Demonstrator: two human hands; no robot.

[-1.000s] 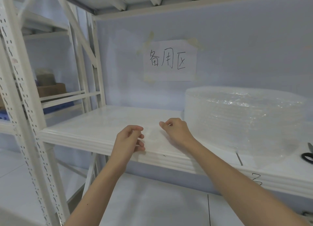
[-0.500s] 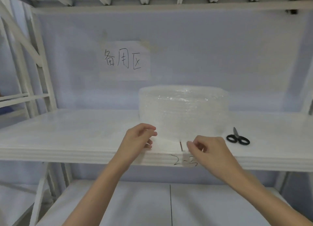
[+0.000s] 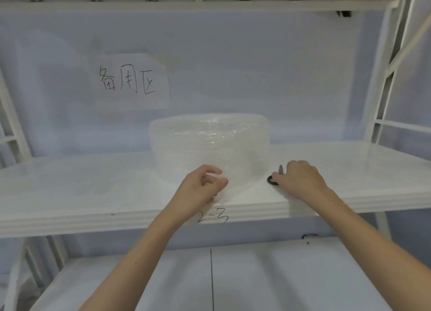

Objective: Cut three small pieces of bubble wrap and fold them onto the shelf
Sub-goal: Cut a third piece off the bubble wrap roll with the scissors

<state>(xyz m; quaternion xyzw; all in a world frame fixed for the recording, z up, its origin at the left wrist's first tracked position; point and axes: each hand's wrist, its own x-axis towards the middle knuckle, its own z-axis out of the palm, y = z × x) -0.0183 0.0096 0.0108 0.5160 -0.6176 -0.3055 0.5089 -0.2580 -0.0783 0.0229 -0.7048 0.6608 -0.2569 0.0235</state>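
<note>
The light is soft, cool and even, with a bluish-white cast over the whole scene; its source lies outside the picture. Shadows are faint: a pale one sits under the front lip of the white metal shelf. The clear, rolled bubble wrap carries small bright glints across its top and front, and its loose edge fades into the bright shelf surface. Wide-angle distortion bows the shelf edge and tilts the white uprights at the sides. The picture is slightly soft, with mild blur on the right hand.
</note>
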